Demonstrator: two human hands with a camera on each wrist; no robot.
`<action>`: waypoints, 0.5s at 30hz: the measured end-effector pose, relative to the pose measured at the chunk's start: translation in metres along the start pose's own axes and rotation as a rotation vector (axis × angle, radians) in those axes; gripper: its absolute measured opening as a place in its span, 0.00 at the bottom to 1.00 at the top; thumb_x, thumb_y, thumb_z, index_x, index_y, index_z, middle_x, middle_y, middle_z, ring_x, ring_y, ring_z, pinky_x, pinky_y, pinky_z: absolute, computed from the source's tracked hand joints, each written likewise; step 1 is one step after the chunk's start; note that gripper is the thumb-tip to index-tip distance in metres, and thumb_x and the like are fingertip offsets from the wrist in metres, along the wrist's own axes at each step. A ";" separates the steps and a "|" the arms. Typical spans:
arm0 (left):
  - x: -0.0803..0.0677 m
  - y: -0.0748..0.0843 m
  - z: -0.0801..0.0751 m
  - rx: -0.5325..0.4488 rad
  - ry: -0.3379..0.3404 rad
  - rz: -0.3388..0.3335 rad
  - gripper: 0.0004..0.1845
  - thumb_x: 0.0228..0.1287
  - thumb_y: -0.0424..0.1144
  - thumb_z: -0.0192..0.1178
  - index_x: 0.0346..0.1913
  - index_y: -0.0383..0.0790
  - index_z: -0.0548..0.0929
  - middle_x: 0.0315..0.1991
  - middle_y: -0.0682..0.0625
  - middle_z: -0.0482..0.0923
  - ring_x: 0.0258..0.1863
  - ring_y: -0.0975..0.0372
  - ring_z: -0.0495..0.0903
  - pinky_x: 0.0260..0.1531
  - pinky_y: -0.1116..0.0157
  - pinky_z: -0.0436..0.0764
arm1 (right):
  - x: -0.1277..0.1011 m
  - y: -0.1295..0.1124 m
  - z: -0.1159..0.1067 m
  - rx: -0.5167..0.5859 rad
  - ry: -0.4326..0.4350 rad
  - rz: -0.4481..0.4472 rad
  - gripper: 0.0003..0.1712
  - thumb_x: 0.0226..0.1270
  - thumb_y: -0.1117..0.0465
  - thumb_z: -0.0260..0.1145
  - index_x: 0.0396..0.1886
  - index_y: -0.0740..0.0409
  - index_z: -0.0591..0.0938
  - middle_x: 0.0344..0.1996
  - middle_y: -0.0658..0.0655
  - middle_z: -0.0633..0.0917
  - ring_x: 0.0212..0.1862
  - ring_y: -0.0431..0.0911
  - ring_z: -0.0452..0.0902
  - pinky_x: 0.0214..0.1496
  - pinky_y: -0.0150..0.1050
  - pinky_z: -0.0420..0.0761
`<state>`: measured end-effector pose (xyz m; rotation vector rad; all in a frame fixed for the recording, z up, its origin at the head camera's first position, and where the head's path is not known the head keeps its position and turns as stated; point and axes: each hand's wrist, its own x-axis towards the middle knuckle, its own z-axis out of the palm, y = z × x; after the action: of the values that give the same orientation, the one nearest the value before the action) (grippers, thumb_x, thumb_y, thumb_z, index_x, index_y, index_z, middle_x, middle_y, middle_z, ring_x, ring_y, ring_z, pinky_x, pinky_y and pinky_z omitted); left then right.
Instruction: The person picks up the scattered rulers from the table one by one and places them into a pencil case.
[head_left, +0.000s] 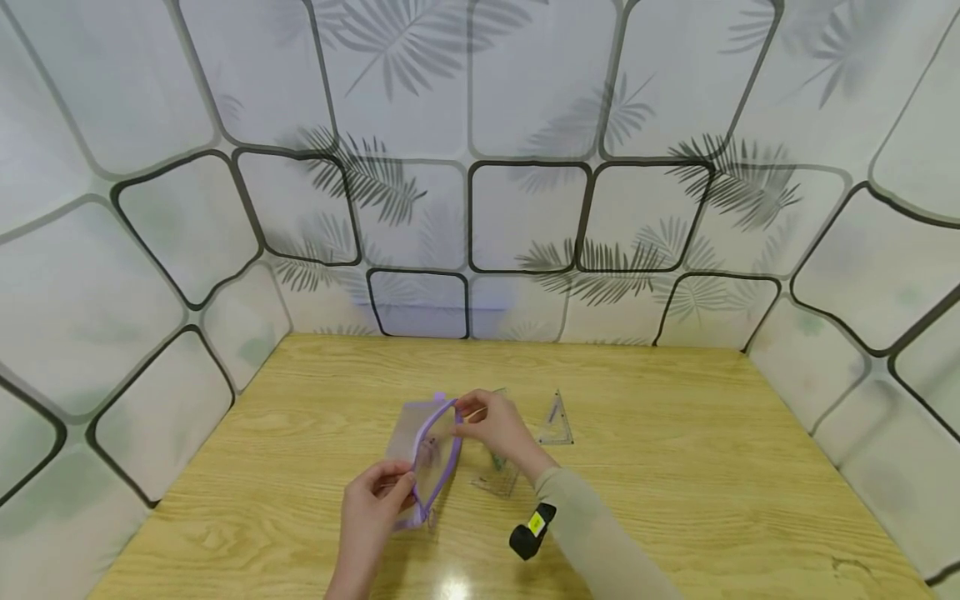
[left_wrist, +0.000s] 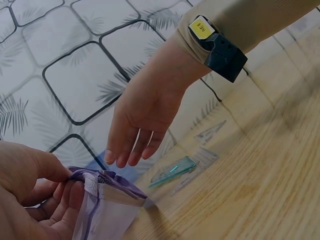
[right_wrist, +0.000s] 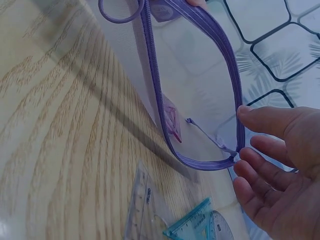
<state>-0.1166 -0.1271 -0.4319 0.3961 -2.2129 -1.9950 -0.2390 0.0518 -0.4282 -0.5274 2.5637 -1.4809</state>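
Note:
A see-through zip pouch [head_left: 401,429] with purple zip edging lies on the table, its mouth gaping wide. My left hand [head_left: 377,500] pinches the near side of the mouth between thumb and fingers. At the far end, my right hand [head_left: 495,425] has its thumb against the purple edge [right_wrist: 239,95]; its other fingers are loosely bent beside the corner, not wrapped round it. Inside the pouch shows a small pinkish item [right_wrist: 172,120]. Beyond the mouth lie a teal set square [right_wrist: 190,220] and a clear set square [right_wrist: 142,205], partly behind my right hand in the head view.
Another clear triangular set square [head_left: 557,423] lies to the right of my right hand. A purple ring [right_wrist: 120,12] hangs at the pouch's near end. The wooden table [head_left: 675,467] meets patterned curtain walls [head_left: 525,217] at the back and sides.

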 end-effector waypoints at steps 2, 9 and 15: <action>0.000 -0.002 0.001 0.002 -0.004 0.002 0.12 0.63 0.28 0.63 0.47 0.23 0.82 0.34 0.43 0.84 0.28 0.68 0.82 0.32 0.74 0.88 | 0.000 0.001 -0.001 -0.004 0.009 0.006 0.21 0.61 0.59 0.74 0.53 0.60 0.82 0.48 0.60 0.85 0.46 0.48 0.81 0.46 0.39 0.86; 0.000 -0.005 0.003 0.029 -0.019 0.014 0.12 0.63 0.28 0.63 0.47 0.23 0.82 0.37 0.39 0.85 0.28 0.68 0.82 0.31 0.74 0.88 | -0.002 0.005 -0.008 -0.026 0.043 0.013 0.20 0.60 0.58 0.74 0.51 0.58 0.83 0.46 0.58 0.86 0.45 0.48 0.82 0.48 0.39 0.87; 0.000 -0.005 0.006 0.050 -0.015 -0.001 0.12 0.62 0.28 0.63 0.46 0.23 0.82 0.35 0.41 0.85 0.27 0.68 0.81 0.30 0.74 0.87 | -0.004 0.010 -0.015 -0.032 0.046 0.017 0.20 0.62 0.58 0.72 0.52 0.61 0.82 0.47 0.60 0.86 0.46 0.49 0.82 0.48 0.42 0.86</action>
<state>-0.1173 -0.1220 -0.4379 0.3897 -2.2760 -1.9526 -0.2416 0.0700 -0.4291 -0.4806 2.6244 -1.4651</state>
